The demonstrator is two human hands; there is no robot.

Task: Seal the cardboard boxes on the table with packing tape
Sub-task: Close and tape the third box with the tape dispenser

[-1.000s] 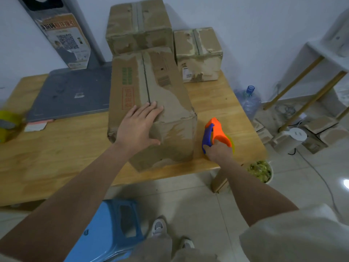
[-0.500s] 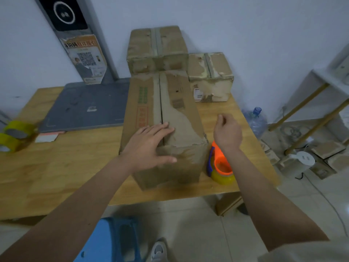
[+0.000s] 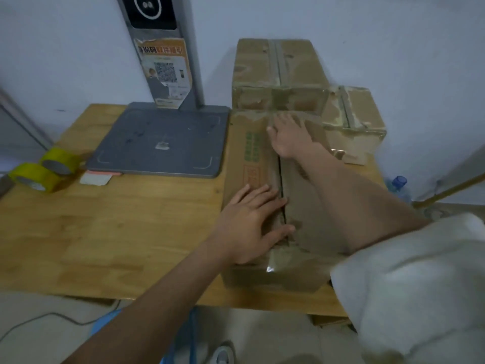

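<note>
Cardboard box [image 3: 301, 206] under both flat palms, seam open.
Its long axis runs away from me; left hand [image 3: 249, 224] presses near, right hand [image 3: 291, 135] far, neither grip closed.

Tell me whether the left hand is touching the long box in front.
Touching. The head view shows the left hand lying flat, fingers spread, on top of the long box beside its centre seam, with no gap under the palm.
</note>
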